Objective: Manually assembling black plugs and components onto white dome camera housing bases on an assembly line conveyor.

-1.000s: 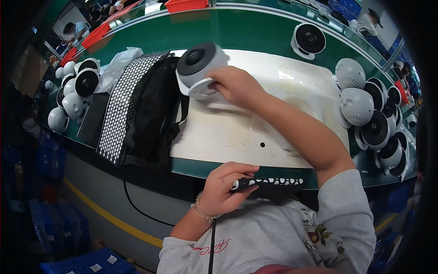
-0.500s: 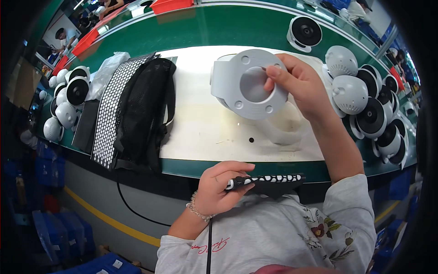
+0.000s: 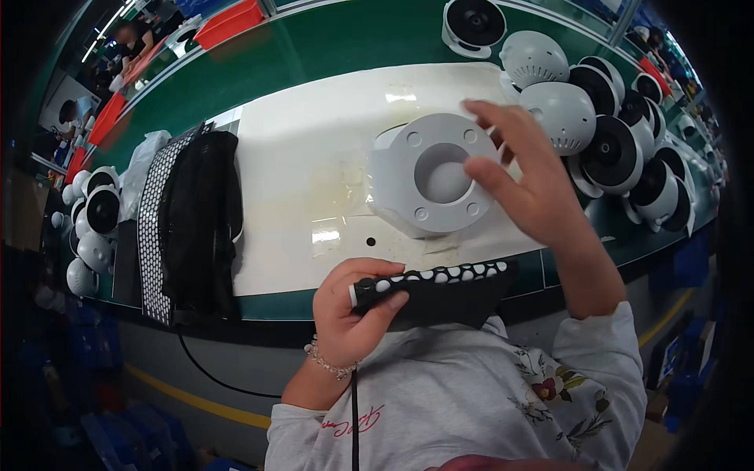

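Note:
A white plastic housing (image 3: 397, 206) with a flat ring-shaped face and a deep round hole stands on the white work sheet (image 3: 294, 141). My right hand (image 3: 522, 169) is open at its right side. The thumb overlaps the ring's edge in the picture, and whether it touches cannot be told; the fingers are spread above. Close to my body, my left hand (image 3: 353, 302) grips a black panel with a white honeycomb pattern (image 3: 448, 275), seen almost edge-on. Its thumb lies on the near side, its fingers over the far side.
A black mesh bag (image 3: 200, 228) lies beside another honeycomb panel (image 3: 161, 220) and clear plastic wrap (image 3: 147, 169) on the left. White round devices with black faces (image 3: 613, 149) crowd the right; more (image 3: 102, 208) sit far left. Red bins (image 3: 228, 23) line the back, where people work.
My right hand has lowered the white housing onto the sheet and let go of it. My left hand still grips the honeycomb panel. The whole view has shifted.

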Motion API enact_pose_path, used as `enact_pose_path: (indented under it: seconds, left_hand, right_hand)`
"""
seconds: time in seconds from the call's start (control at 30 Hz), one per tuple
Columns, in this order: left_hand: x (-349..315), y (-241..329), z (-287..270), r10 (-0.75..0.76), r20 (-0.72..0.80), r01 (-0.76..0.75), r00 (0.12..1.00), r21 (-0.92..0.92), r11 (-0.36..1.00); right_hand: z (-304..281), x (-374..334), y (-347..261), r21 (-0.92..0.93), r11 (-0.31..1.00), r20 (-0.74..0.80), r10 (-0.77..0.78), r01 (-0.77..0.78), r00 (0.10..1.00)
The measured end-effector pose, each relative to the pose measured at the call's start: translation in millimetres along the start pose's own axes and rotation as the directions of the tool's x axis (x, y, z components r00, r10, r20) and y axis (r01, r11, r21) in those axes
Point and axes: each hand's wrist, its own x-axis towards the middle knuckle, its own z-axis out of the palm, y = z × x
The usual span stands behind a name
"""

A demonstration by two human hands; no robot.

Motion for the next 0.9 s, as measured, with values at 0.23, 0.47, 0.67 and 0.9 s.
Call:
enact_pose_path:
  seconds: [0.23,0.47,0.67,0.9]
  left_hand:
    - [-10,9,3,-0.434,-0.026,0.415,0.9,-0.249,0.875]
    - [-7,5,9,-0.458,-0.017,0.433,0.889,-0.299,0.851]
    - [-13,2,7,-0.34,-0.106,0.315,0.934,-0.2,0.928]
    - [-13,1,6,-0.334,-0.159,0.322,0.929,-0.098,0.942]
  right_hand:
    - [2,-72,10,-0.169,0.924,0.076,-0.334,0.342,0.94]
    - [30,-84,37,0.169,0.977,-0.128,-0.111,0.132,0.986]
    - [33,-86,36,0.336,0.936,-0.19,-0.048,0.11,0.981]
    - [19,-76,29,-0.141,0.899,-0.125,-0.433,0.416,0.893]
